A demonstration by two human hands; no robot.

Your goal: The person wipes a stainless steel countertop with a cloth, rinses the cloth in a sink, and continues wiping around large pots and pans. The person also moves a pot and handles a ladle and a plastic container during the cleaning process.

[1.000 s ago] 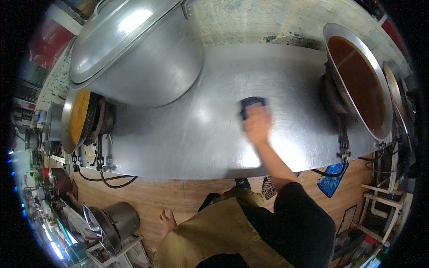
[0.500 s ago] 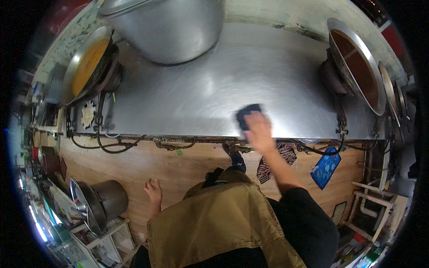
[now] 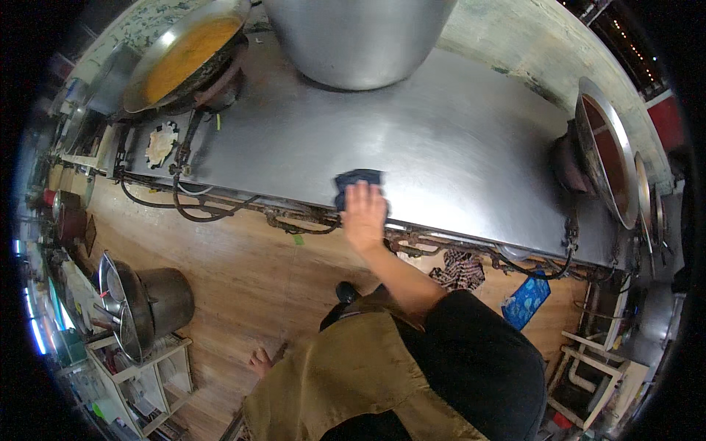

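My right hand [image 3: 364,217] lies over a dark blue cloth [image 3: 357,177], fingers stretched forward, pressing it to the steel counter top [image 3: 294,140] at the near edge. The cloth shows beyond and around the fingertips. Low on my left side, my left hand [image 3: 259,360] hangs away from the counter beside my brown apron [image 3: 346,367]. Its fingers are loosely apart and nothing shows in them.
A large metal pot [image 3: 360,44] stands at the back of the counter. A pan of orange sauce [image 3: 187,62] sits left, a pan of reddish-brown liquid [image 3: 607,143] right. Hoses [image 3: 198,213] run under the front edge. A striped cloth [image 3: 460,270] and blue bag [image 3: 526,300] lie below.
My right hand and the dark cloth have slid left along the counter's front edge. My left hand has dropped nearer my body. The whole view has shifted and tilted.
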